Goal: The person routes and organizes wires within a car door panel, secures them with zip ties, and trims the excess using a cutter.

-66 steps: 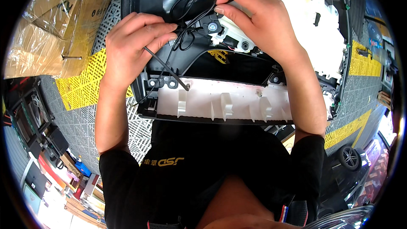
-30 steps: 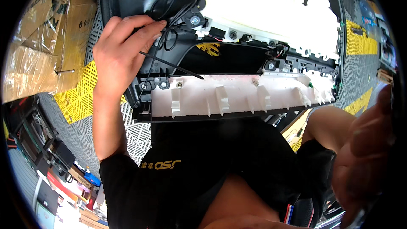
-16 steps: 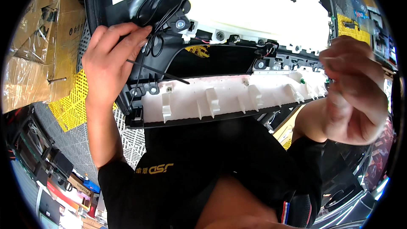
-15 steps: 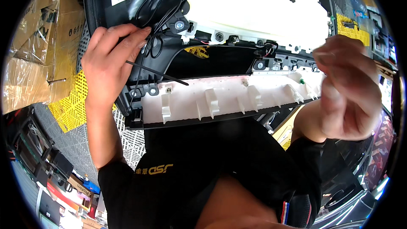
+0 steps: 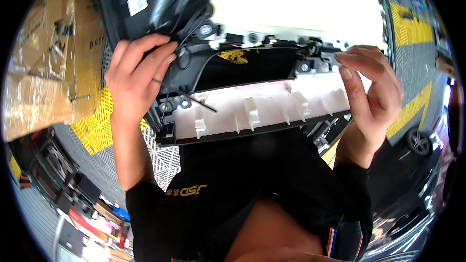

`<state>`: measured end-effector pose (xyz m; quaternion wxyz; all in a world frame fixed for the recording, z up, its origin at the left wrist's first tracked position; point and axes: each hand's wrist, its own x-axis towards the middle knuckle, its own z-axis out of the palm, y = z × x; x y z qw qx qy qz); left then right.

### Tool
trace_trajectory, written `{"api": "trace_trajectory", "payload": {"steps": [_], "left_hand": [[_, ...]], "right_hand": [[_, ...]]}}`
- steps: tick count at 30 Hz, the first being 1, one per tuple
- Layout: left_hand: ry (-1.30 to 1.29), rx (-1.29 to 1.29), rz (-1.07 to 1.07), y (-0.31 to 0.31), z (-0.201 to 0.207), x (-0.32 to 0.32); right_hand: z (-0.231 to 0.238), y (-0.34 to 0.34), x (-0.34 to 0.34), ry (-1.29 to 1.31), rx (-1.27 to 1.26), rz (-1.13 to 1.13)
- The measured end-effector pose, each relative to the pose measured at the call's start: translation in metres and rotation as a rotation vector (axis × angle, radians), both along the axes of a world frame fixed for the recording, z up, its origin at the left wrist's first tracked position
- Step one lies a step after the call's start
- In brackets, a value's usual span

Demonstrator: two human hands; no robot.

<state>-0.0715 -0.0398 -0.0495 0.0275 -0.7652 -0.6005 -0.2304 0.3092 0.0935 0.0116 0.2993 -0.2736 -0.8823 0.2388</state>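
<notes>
In front of me lies the back of a black car door panel [image 5: 194,75], with a bright white plastic cover [image 5: 291,7] at its far side and a pale ribbed strip [image 5: 223,109] along its near side. My left hand [image 5: 133,80] is at the panel's left, fingertips closed at a bundle of thin black cables [image 5: 183,36]. A thin stiff black strip [image 5: 204,103] sticks out from under that hand toward the pale strip. My right hand [image 5: 374,87] hovers over the panel's right end, thumb and forefinger apart, with nothing visible between them.
A taped cardboard box [image 5: 63,68] stands at the left, next to yellow floor grating [image 5: 94,126]. A cut-out in the panel shows dark space below. At the right are yellow floor markings [image 5: 412,29] and a wheel [image 5: 419,141]. Shelving and goods lie at the lower left.
My right hand has come left and down toward the panel, its thumb and forefinger now spread. My left hand stays at the cables. The whole view has shifted slightly.
</notes>
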Motion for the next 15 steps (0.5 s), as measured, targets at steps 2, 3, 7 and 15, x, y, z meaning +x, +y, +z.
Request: {"api": "trace_trajectory", "payload": {"steps": [2, 3, 7, 15], "left_hand": [[0.029, -0.016, -0.027, 0.0, 0.002, 0.003], [0.048, -0.023, -0.045, 0.0, -0.002, 0.003], [0.15, -0.029, -0.079, -0.018, -0.017, -0.007], [0.246, -0.066, -0.061, -0.023, -0.007, 0.01]], "right_hand": [[-0.011, -0.01, 0.022, 0.014, -0.041, -0.04], [-0.021, -0.018, 0.03, 0.043, -0.043, -0.084], [-0.073, -0.056, 0.038, 0.164, 0.064, -0.289], [-0.159, -0.186, 0.11, 0.249, 0.131, -0.559]]}}
